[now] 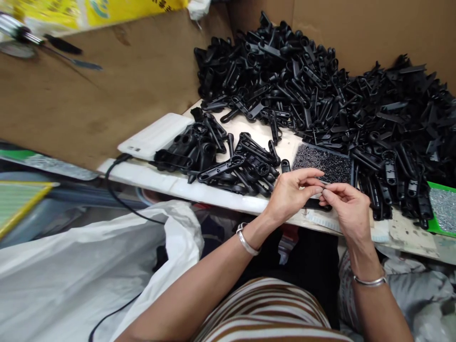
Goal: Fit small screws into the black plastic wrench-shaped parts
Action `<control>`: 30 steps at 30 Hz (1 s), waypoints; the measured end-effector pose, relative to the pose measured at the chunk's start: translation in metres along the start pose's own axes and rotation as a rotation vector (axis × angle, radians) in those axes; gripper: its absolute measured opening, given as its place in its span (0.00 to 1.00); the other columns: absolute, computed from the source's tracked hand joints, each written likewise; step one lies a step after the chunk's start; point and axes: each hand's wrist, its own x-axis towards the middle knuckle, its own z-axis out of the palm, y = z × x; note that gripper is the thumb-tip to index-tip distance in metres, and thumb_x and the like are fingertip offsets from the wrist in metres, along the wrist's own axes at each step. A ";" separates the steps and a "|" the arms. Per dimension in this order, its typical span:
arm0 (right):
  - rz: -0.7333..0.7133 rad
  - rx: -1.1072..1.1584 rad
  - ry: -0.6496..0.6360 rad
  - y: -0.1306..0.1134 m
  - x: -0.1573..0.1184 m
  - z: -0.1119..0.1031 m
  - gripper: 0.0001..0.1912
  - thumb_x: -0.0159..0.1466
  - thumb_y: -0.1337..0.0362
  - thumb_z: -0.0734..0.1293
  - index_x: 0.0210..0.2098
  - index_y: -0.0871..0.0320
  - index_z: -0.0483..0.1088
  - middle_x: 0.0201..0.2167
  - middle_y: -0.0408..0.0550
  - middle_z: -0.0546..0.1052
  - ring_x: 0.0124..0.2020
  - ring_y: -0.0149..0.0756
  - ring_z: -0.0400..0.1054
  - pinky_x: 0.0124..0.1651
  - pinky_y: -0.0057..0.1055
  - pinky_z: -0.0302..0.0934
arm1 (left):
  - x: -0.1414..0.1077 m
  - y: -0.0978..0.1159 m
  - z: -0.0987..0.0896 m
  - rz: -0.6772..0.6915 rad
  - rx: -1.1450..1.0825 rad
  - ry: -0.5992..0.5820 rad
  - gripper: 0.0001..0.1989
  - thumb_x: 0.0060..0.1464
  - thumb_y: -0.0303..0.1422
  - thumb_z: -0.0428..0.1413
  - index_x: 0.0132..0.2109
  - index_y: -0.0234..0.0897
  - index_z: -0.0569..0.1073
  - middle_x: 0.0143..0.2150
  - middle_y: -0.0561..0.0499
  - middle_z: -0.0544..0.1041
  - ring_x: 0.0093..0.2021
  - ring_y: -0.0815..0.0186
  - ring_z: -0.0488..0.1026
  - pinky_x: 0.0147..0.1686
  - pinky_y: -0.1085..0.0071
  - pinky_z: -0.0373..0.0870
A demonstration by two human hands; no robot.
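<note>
Both hands meet over the front edge of a tray (320, 161) full of tiny black parts. My left hand (294, 192) has thumb and index finger pinched together. My right hand (347, 206) pinches at the same spot, fingertips nearly touching the left ones. Whatever lies between the fingertips is too small to make out. Just below the hands, a black plastic piece (317, 205) lies at the bench edge, partly covered by them. Left of the hands sits a loose group of black handle-shaped parts (221, 166).
A large heap of black parts (302, 80) fills the back and right. A green tray of small silvery pieces (443, 209) stands far right. A white flat device (155, 135) with a black cable lies left. White sacking (89, 266) hangs below the bench (228, 199).
</note>
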 end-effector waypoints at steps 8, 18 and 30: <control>0.053 0.055 -0.017 -0.003 -0.008 0.002 0.11 0.54 0.61 0.76 0.34 0.59 0.76 0.26 0.45 0.79 0.25 0.33 0.75 0.33 0.31 0.74 | -0.011 -0.007 0.001 0.045 0.084 0.053 0.13 0.47 0.25 0.62 0.43 0.33 0.77 0.35 0.48 0.81 0.37 0.65 0.79 0.41 0.71 0.76; 0.058 -0.064 -0.038 -0.006 -0.014 0.002 0.10 0.58 0.58 0.73 0.34 0.59 0.76 0.23 0.44 0.78 0.22 0.32 0.73 0.29 0.27 0.73 | -0.019 -0.004 0.005 0.048 0.120 0.129 0.06 0.48 0.24 0.62 0.36 0.34 0.78 0.34 0.50 0.81 0.35 0.67 0.79 0.39 0.75 0.76; -0.246 -0.530 -0.021 -0.017 -0.022 -0.001 0.06 0.63 0.62 0.67 0.36 0.57 0.76 0.26 0.44 0.80 0.26 0.35 0.76 0.34 0.30 0.73 | -0.024 0.000 0.009 0.026 0.171 0.130 0.05 0.48 0.24 0.62 0.36 0.34 0.78 0.34 0.51 0.82 0.36 0.66 0.80 0.38 0.76 0.77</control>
